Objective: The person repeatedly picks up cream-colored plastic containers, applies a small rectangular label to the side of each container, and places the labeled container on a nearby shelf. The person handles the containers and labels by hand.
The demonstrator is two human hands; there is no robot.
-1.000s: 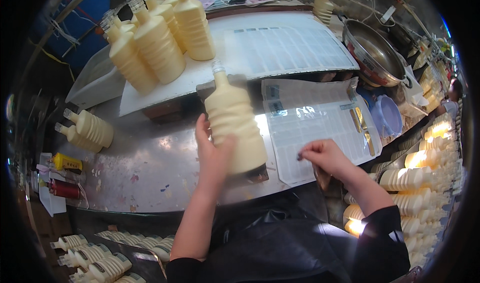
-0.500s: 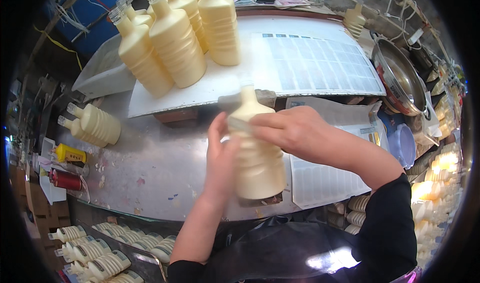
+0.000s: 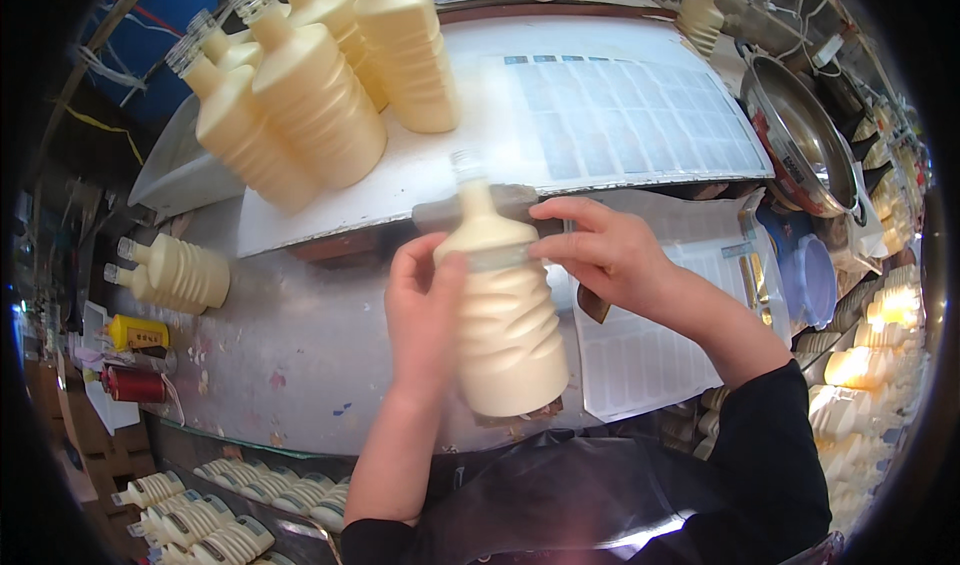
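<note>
A cream, ribbed plastic bottle with a clear threaded neck lies in front of me, neck pointing away. Across its upper body runs a translucent label strip. My left hand curls round the bottle's left side, thumb near the strip's left end; it is somewhat blurred. On the other side my right hand has its fingertips at the strip's right end. A grey block shows behind the bottle's shoulder. Below my right hand a brown, flat-looking piece shows; whether it is held, I cannot tell.
Several cream bottles stand on the white board at the back left, beside a sheet of labels. Two bottles lie at left. Another label sheet, a metal pan and a purple tub are at right.
My right hand has shifted off the bottle's front to its right side, and the strip now lies across the bottle. My left hand stays at the left side. The whole view has shifted slightly.
</note>
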